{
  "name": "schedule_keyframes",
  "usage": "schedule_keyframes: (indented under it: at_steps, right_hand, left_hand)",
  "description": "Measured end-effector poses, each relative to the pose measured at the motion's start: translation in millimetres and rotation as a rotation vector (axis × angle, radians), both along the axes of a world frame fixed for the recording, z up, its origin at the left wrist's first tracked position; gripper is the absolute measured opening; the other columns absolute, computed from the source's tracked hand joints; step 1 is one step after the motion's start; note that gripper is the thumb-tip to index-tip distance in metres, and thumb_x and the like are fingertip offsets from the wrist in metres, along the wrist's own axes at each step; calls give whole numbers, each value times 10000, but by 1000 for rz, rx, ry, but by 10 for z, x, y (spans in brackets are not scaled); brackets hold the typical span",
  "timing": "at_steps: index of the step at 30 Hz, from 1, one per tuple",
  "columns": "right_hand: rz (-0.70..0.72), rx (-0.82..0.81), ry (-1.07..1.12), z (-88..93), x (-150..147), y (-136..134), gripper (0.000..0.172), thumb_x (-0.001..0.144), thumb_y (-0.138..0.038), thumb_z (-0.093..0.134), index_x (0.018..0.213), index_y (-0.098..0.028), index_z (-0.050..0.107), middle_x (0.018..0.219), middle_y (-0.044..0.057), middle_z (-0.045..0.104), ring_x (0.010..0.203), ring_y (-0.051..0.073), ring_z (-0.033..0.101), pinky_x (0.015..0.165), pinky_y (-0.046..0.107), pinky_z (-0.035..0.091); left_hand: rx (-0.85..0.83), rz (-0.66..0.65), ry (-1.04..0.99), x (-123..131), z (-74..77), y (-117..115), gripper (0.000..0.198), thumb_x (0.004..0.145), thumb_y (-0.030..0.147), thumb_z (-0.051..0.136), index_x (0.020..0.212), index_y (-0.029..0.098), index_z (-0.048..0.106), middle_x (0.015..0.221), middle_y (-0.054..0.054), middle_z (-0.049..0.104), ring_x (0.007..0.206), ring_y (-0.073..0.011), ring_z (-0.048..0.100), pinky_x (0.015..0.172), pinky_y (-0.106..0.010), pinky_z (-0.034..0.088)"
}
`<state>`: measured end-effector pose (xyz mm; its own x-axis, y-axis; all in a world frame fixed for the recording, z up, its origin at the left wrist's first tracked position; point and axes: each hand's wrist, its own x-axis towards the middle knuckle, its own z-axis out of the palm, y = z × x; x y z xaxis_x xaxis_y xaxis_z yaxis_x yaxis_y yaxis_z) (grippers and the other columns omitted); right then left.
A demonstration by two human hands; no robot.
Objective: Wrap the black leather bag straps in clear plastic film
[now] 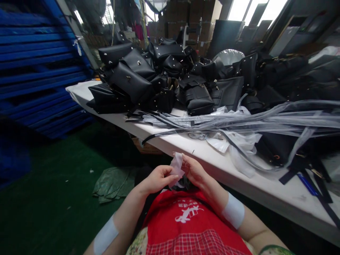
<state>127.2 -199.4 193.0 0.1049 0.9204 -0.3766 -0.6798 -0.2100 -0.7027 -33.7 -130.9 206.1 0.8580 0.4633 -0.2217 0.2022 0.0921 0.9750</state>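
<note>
Just above the red apron (pixel 170 212), my two hands hold a small crumpled piece of thin white paper (pixel 176 163) between them. My left hand (pixel 158 178) pinches its lower left part between thumb and fingers. On the other side, my right hand (pixel 194 170) has its fingers closed at the paper's right edge; its fingertips are partly hidden. Some white and dark material shows below the hands, too unclear to name. Beyond them runs the white table's front edge (pixel 162 141), close to my right hand.
Many black bags (pixel 132 81) with metal studs are heaped on the table. Long strips in clear plastic (pixel 202 122) lie across it, near a blue pen (pixel 307 184) and black straps (pixel 322 180). Stacked blue pallets (pixel 34 71) stand left; a green sack (pixel 114 184) lies on the floor.
</note>
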Motion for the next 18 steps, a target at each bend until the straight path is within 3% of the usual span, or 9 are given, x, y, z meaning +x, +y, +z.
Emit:
schedule_keyframes:
  at_steps: [3,6,9,12,13,16,18]
  right_hand:
    - [-57,7,-25,-8,37,26,349,675,-448,804,852,-161,713,778,27,703,680,138,610,663,247,479]
    - [-107,16,-139,0,72,29,348,662,-463,809,772,-149,704,709,26,689,638,135,590,643,249,475]
    - [-181,29,-251,-14,145,-6,360,655,-488,804,764,-158,708,702,13,682,630,132,571,640,253,468]
    - [-237,42,-353,-15,260,-87,346,701,-504,767,746,-167,699,685,-4,659,618,120,543,636,247,446]
    - [-233,38,-391,-7,297,-120,349,717,-511,753,737,-168,693,675,-6,648,613,119,536,630,245,437]
    - [-115,39,-515,24,362,-208,360,747,-520,722,708,-166,667,644,-7,617,590,117,507,596,244,404]
    - [-9,42,-559,23,355,-242,367,749,-519,717,692,-164,650,630,-5,606,576,117,492,580,245,386]
  left_hand:
    - [28,19,43,21,-52,-57,369,726,463,745,630,127,626,559,7,583,511,-97,489,495,-211,361]
    - [-12,57,-27,17,-76,-70,352,687,423,785,601,132,605,589,7,588,521,-94,495,526,-220,386]
    - [11,144,-126,-11,-103,-35,327,671,365,808,566,137,599,836,-63,679,708,-146,609,682,-265,474]
    - [57,305,-166,-45,-136,34,287,654,343,822,601,143,622,1051,-100,681,932,-201,637,832,-291,482]
    - [48,354,-159,-51,-143,57,283,674,368,804,641,147,631,1014,-94,689,907,-195,642,818,-288,488]
    - [47,441,-76,-46,-141,107,304,803,458,660,750,163,605,664,-4,637,583,-125,580,600,-237,466]
    - [170,502,-10,-24,-127,114,253,838,424,614,824,173,587,586,34,585,516,-118,537,543,-223,425]
